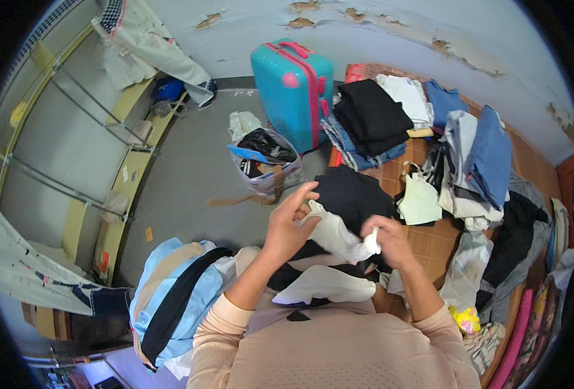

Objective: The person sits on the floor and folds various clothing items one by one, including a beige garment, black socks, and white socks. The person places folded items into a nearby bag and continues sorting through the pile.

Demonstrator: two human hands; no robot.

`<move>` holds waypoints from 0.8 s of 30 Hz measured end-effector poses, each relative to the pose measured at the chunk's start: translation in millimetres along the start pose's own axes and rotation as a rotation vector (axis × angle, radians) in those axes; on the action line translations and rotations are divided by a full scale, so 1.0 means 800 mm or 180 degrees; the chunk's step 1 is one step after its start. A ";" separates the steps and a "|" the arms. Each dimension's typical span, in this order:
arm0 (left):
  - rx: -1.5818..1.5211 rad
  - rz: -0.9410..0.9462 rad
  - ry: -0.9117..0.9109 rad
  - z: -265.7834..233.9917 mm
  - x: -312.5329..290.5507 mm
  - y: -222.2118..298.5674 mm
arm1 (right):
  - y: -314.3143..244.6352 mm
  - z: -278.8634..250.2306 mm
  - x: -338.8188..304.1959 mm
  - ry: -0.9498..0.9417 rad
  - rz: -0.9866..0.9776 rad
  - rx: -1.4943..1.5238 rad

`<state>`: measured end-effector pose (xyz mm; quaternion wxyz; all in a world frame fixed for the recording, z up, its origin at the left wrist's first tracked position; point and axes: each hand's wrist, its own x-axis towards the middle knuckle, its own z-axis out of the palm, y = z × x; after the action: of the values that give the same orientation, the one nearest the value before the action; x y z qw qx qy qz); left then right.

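A small white piece of clothing (334, 235), bunched and stretched sideways, hangs between my two hands in front of my chest. My left hand (289, 223) is closed on its left end, the thumb and fingers pinching the edge. My right hand (389, 242) grips the other end, its fingers partly blurred. What kind of garment it is I cannot tell. Just behind it lies a black folded garment (355, 194). Another white cloth (326, 285) rests close to my body, over dark clothing.
A turquoise suitcase (287, 91) stands by the wall, with a stuffed bag (267, 172) before it. Folded black clothes (371, 117), blue jeans (490, 155) and a pale green top (420, 198) cover the wooden surface at right. A metal-framed shelf (128, 188) stands left, near light-blue clothing (177, 285).
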<state>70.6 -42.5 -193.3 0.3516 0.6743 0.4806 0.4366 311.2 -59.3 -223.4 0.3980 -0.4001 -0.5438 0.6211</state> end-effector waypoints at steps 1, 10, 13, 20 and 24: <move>0.0090 0.0121 0.0012 0.011 0.002 0.008 | 0.008 0.017 0.007 0.0074 -0.0260 0.0013; -0.0119 0.0445 -0.0192 0.054 -0.013 0.029 | 0.007 0.041 0.014 0.0298 0.0432 0.0584; -0.0498 0.0330 -0.0075 0.059 -0.019 0.019 | 0.010 0.041 0.012 0.0445 0.0315 0.0661; 0.0204 0.0626 -0.0102 0.049 -0.013 0.019 | 0.007 0.042 0.003 0.0488 0.0122 0.0253; 0.0211 0.0494 -0.0112 0.051 -0.019 0.008 | 0.015 0.040 0.002 0.0566 -0.0650 -0.0989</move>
<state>108.4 -61.0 -206.3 0.3026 0.7283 0.4349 0.4346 279.9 -70.8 -232.6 0.4388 -0.4527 -0.6336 0.4485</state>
